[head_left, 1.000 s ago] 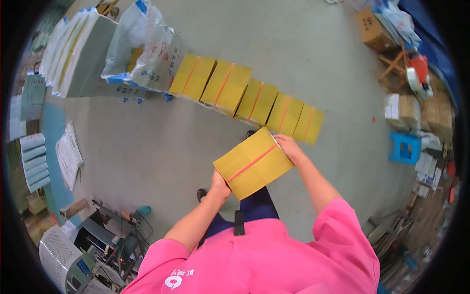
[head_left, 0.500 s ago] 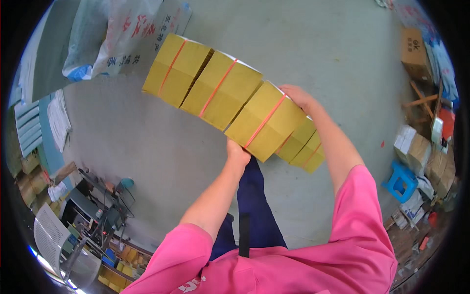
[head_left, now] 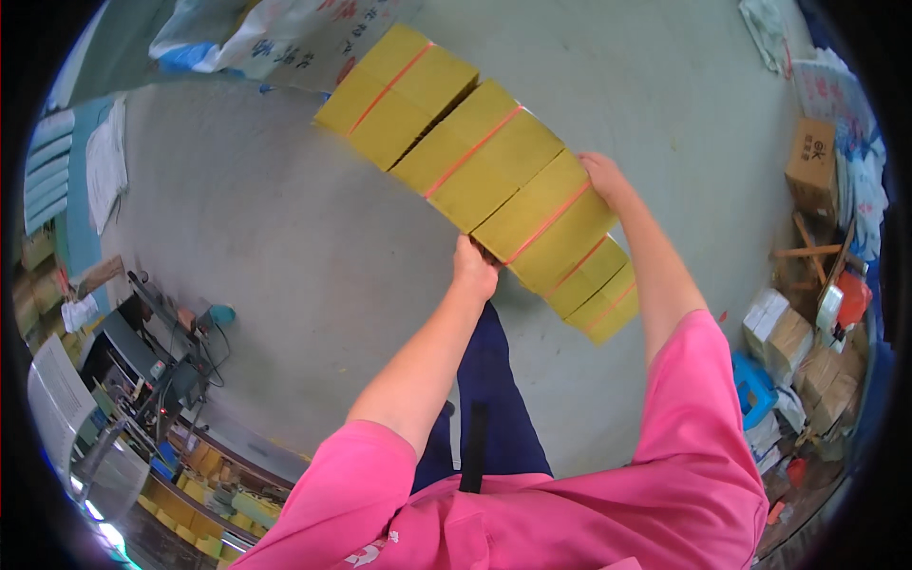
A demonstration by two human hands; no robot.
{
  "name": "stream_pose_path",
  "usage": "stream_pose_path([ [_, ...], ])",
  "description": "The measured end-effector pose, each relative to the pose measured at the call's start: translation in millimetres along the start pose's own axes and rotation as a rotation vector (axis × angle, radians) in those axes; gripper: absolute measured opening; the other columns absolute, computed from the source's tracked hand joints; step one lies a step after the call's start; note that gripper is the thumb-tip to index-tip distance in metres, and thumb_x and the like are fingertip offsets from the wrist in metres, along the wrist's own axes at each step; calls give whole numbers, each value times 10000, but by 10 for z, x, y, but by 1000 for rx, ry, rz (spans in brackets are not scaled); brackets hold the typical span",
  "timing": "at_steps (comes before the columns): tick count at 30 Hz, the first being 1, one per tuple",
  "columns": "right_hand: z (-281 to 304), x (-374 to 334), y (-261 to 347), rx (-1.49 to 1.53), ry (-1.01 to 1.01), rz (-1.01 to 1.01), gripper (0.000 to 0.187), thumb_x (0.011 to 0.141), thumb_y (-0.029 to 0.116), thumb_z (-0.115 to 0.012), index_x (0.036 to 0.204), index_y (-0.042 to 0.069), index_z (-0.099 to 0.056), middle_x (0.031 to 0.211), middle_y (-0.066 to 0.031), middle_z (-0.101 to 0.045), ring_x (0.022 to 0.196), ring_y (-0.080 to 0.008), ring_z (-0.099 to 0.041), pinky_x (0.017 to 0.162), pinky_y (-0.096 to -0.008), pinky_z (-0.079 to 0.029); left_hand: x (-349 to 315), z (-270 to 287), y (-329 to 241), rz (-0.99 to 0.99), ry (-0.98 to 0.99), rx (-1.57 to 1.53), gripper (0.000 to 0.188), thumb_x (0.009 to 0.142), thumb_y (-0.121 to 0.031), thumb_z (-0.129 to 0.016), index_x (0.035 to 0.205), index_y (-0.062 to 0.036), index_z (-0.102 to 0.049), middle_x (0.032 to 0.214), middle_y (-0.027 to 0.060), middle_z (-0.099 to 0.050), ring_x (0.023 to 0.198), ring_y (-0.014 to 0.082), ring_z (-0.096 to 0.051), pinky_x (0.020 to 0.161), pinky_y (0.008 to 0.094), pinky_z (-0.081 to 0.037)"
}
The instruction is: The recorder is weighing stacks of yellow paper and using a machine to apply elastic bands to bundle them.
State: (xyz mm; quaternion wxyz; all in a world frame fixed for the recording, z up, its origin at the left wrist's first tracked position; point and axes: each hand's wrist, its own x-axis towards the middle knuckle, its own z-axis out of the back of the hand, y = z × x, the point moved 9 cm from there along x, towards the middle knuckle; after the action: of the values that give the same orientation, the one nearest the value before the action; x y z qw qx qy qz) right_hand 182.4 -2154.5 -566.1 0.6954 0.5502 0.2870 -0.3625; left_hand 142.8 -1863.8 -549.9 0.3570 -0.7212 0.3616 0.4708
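Note:
A slanting row of yellow cardboard-like blocks, each bound with a red band, stretches across the middle of the view. My left hand grips the lower left side of the near large block. On that block's far right side, my right hand is closed around the edge, its fingertips partly hidden. Beyond it lie the middle block and the far block, with a dark gap between those two. Smaller-looking yellow blocks show below the near block, between my forearms. What supports the row is hidden.
White printed sacks lie at the upper left. Left stands a dark machine with cables beside a perforated metal chair. On the right are a brown carton, a blue plastic stool and wrapped bundles.
The yellow blocks and both my hands have shifted right and slightly up in the view. The surroundings have moved too, as my head turned. Both hands keep their hold on the near block.

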Motion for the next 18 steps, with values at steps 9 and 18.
stream_pose_path([
  [9,-286,-2058,-772,-247,-800,144,365,919,203,-525,1212,-8,-579,1196,-195,-606,1145,-330,-551,967,-408,-424,-1484,3137,-673,10,-266,311,727,964,-508,-432,1531,-154,-149,1571,87,-200,1336,339,-393,1044,499,-371],
  [18,-4167,-3287,-1915,-1734,-260,1139,181,810,287,-613,722,154,-697,772,-115,-689,782,-304,-672,696,-486,-510,-3608,7366,-1367,-143,-683,453,625,914,-318,-527,1478,-151,-317,1065,106,-601,798,213,-598,630,373,-509],
])
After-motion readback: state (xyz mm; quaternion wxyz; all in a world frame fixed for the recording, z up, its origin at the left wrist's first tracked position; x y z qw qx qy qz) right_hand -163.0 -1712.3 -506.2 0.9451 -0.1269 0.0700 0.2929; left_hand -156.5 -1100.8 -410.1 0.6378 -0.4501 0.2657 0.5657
